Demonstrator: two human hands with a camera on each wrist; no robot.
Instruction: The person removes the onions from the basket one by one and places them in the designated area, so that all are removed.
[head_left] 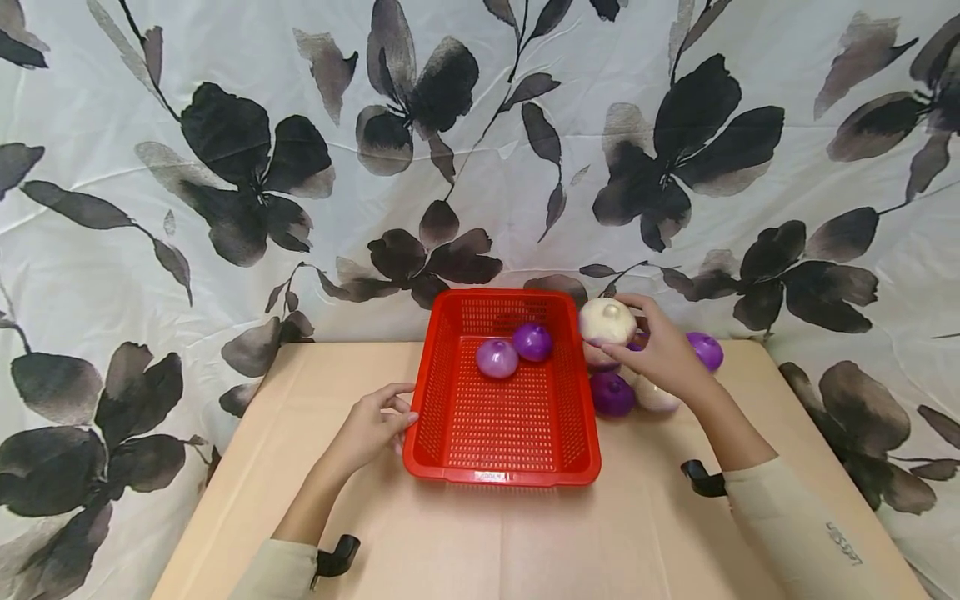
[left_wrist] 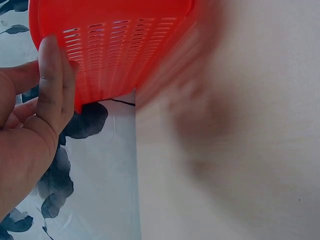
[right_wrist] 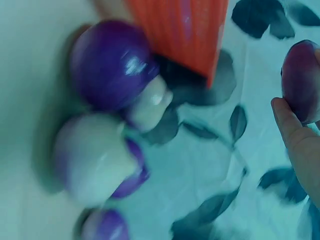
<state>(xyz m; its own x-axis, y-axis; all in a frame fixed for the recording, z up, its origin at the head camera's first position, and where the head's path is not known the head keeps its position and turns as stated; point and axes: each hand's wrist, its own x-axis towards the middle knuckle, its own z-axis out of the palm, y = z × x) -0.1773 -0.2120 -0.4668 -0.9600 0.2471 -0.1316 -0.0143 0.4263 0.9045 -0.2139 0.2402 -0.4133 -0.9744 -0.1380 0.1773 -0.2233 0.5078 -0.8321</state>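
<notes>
My right hand (head_left: pixel 658 343) holds a cream-white turnip (head_left: pixel 607 322) with a nub on top, raised beside the basket's right rim. In the right wrist view the purple side of this turnip (right_wrist: pixel 300 82) shows at the right edge, against the fingers. A red plastic basket (head_left: pixel 510 477) with slotted walls has two shiny purple round vegetables inside, a paler one (head_left: pixel 497 358) and a darker one (head_left: pixel 532 342). Fairly straight fingers of my left hand (head_left: pixel 372 423) touch the outside of its left rim; in the left wrist view they lie against the red wall (left_wrist: pixel 107 55).
Right of the basket are a dark purple round vegetable (head_left: pixel 612 394), a whitish one (head_left: pixel 656 397) and a purple one (head_left: pixel 707 351), with others partly hidden by my right hand. A floral cloth (head_left: pixel 525 208) hangs behind the light wooden table (head_left: pixel 465 542).
</notes>
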